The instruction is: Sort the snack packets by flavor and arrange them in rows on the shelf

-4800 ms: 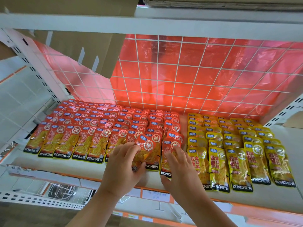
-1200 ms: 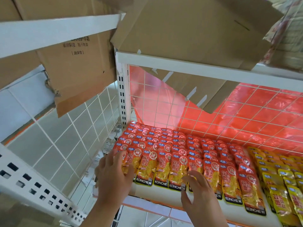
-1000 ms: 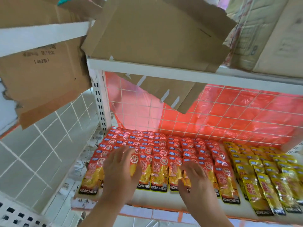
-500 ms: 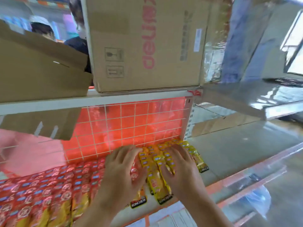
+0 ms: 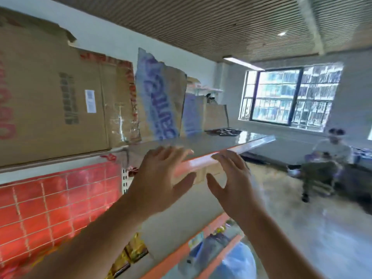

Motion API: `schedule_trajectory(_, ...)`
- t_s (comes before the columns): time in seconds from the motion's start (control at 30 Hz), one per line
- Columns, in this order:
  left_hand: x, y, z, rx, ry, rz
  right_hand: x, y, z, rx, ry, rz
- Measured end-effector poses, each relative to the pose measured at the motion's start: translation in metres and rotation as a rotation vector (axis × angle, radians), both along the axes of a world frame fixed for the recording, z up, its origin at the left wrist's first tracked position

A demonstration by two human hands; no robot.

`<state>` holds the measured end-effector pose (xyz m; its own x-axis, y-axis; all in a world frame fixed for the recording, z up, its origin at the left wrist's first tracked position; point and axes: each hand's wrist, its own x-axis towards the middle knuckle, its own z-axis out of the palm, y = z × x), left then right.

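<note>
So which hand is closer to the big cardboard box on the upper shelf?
Left. The left hand is raised just right of the cardboard box; the right hand is farther right, beyond it.

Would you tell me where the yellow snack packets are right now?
In the head view, the yellow snack packets sit low and left of centre, on the shelf beneath the left forearm.

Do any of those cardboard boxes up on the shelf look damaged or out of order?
Yes. The big brown box at the left has a ragged, torn top edge, and the blue-printed cardboard piece beside it leans tilted with a jagged top. The picture is motion-blurred, so finer damage cannot be judged.
</note>
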<state>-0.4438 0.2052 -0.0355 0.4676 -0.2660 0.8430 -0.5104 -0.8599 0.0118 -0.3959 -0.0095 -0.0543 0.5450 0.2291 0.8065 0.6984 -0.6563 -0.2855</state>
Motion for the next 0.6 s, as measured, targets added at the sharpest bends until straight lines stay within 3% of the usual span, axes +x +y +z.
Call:
schedule_trajectory(0.23,0.101,-0.066,0.056,-0.015,0.327,-0.03,0.073,-0.099,0.054,-0.04,0.055,-0.172)
schedule_trajectory(0.37,0.159,-0.084,0.072,0.142,0.512,-0.015,0.126,-0.125,0.065,-0.055,0.153,-0.212)
schedule_trajectory(0.6,0.272,-0.123,0.1,0.367,0.569,0.07,0.238,-0.153,0.065,-0.064,0.333,-0.156)
